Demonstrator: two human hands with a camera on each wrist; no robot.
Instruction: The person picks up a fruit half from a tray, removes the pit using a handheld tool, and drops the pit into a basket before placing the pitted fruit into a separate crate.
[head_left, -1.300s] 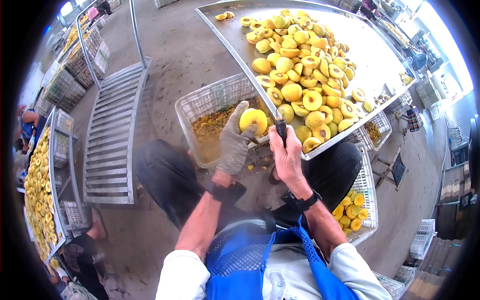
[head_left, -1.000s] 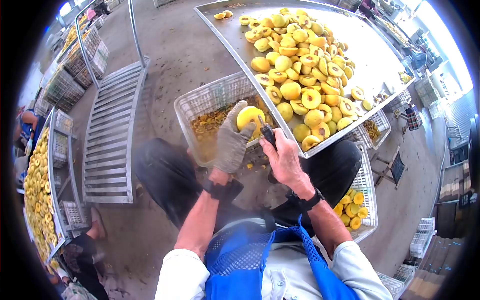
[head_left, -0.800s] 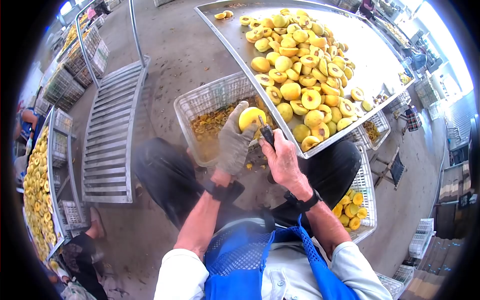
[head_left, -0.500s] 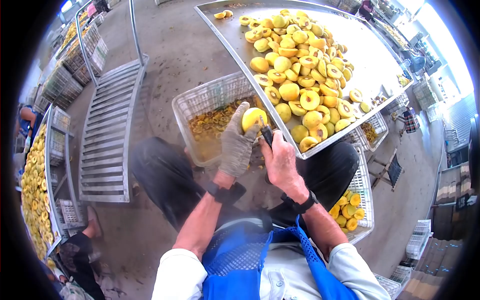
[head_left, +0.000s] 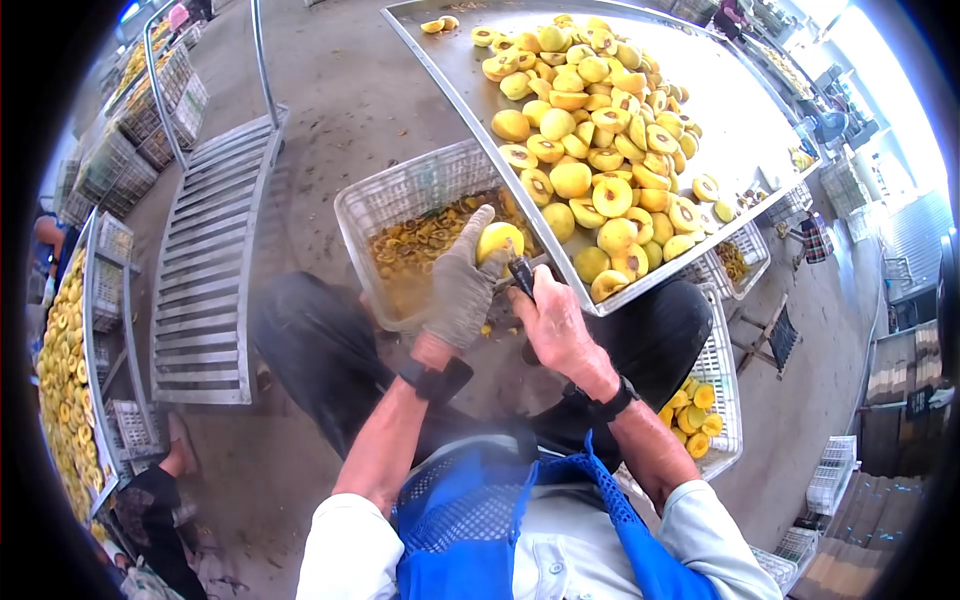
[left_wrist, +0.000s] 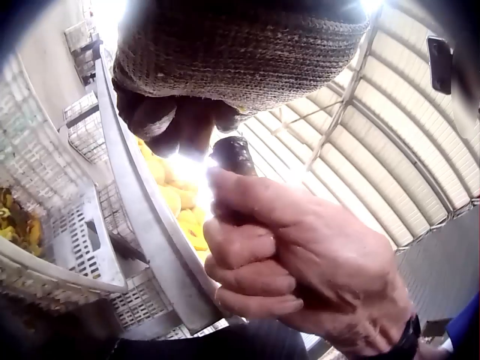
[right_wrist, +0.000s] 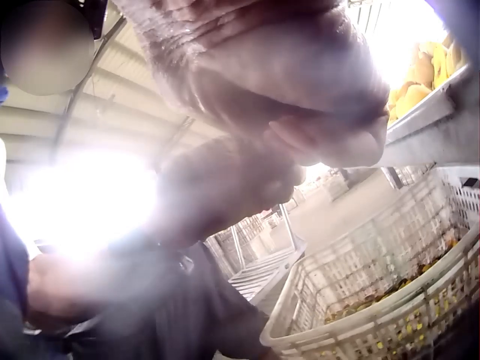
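Note:
In the head view the gloved left hand (head_left: 459,290) holds a yellow fruit half (head_left: 499,241) between thumb and fingers, above a crate of scraps. The bare right hand (head_left: 560,322) grips the black handle of a pitting tool (head_left: 521,273), its metal tip at the fruit's lower right edge. The left wrist view has the right hand (left_wrist: 300,255) curled round the dark handle (left_wrist: 234,155), below the knitted glove (left_wrist: 240,56); the fruit is hidden there. The right wrist view shows the right hand (right_wrist: 262,75) close up and blurred, the tool not discernible.
A metal table (head_left: 740,110) bears many fruit halves at the upper right. The scrap crate (head_left: 352,205) stands partly under its edge. Another crate (head_left: 735,400) with fruit halves is beside the right knee. A slatted metal cart (head_left: 205,290) stands at left.
The right hand lowered the tool from upright and brought its tip to the fruit. The fruit has since tilted in the left hand. The surroundings have shifted slightly left in the head view.

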